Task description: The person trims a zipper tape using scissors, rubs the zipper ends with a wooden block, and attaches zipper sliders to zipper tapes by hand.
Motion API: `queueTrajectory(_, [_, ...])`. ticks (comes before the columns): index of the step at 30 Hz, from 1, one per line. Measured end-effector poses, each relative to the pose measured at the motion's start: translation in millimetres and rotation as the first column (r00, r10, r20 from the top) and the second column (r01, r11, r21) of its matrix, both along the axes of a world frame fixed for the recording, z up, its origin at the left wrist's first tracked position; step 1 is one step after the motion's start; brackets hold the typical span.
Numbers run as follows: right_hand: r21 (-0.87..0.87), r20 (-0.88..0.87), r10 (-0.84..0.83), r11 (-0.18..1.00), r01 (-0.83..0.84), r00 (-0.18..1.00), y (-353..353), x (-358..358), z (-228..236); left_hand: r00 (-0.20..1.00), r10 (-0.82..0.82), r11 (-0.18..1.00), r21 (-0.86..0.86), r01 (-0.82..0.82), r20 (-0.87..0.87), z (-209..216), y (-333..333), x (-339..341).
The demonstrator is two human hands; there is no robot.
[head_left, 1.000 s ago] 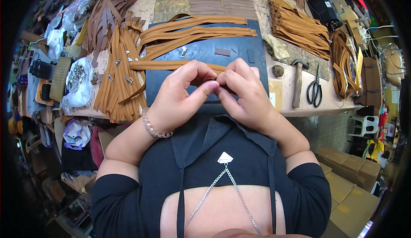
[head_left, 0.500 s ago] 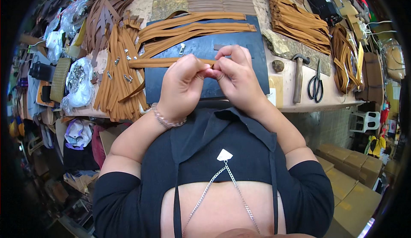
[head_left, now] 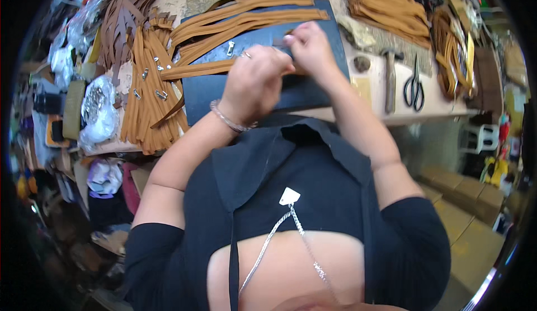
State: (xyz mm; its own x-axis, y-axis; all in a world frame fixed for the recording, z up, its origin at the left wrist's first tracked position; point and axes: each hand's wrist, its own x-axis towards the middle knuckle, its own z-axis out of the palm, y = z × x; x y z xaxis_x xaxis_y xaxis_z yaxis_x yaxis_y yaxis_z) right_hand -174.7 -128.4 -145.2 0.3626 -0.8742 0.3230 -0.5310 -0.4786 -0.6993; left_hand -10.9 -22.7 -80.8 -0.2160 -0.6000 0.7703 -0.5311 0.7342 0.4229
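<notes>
Left hand (head view): your left hand [head_left: 258, 78] curls in at the tan strip [head_left: 196, 71]; whether it grips, I cannot tell.
Right hand: your right hand [head_left: 313, 49], just beyond, bunches its fingertips; blur hides any hold.
Tan strip: it runs leftward from your left hand, over the dark mat [head_left: 204, 97].
Handling: best steady it flat, untwisted.

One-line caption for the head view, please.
Left hand and right hand close together above a dark board bearing tan strips, hammer and scissors at right.
</notes>
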Motion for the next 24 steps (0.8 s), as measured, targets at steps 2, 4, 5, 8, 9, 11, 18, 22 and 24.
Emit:
queueTrajectory(2, [-0.160,0.067,0.085,0.984,-0.073,0.994,29.1,19.9,24.8,0.981,0.110,0.975,0.207,-0.077,-0.157,-14.2,-3.0,17.2])
queueTrajectory(4, [-0.203,0.085,0.127,0.973,-0.108,0.988,37.6,29.4,39.5,0.886,0.221,0.930,0.361,-0.066,-0.408,-12.6,-6.5,30.7])
queueTrajectory(5, [-0.206,0.084,0.132,0.972,-0.112,0.988,39.6,29.8,42.2,0.798,0.277,0.901,0.433,-0.022,-0.535,-11.2,-6.0,35.9])
queueTrajectory(8, [-0.172,0.078,0.209,0.966,-0.193,0.975,48.0,30.6,51.6,0.771,0.253,0.877,0.475,0.072,-0.584,-8.6,-7.4,55.6])
queueTrajectory(9, [-0.172,0.076,0.210,0.966,-0.194,0.975,47.0,31.7,50.7,0.804,0.233,0.847,0.520,0.109,-0.547,-6.9,-6.5,59.0])
queueTrajectory(11, [-0.113,0.208,0.325,0.945,-0.308,0.923,46.0,34.5,49.9,0.826,0.206,0.845,0.522,0.120,-0.524,-4.8,-3.6,60.2])
queueTrajectory(18, [0.169,0.305,0.298,0.918,-0.359,0.905,57.3,31.3,73.4,0.778,0.180,0.745,0.600,0.291,-0.601,5.3,14.4,53.9])
queueTrajectory(22, [0.111,0.316,0.333,0.917,-0.383,0.889,59.5,29.7,73.3,0.833,0.159,0.717,0.642,0.271,-0.530,13.8,20.4,43.9])
queueTrajectory(24, [0.022,0.170,0.409,0.908,-0.418,0.897,62.0,27.9,73.8,0.849,0.110,0.713,0.636,0.296,-0.518,13.0,22.0,44.1])
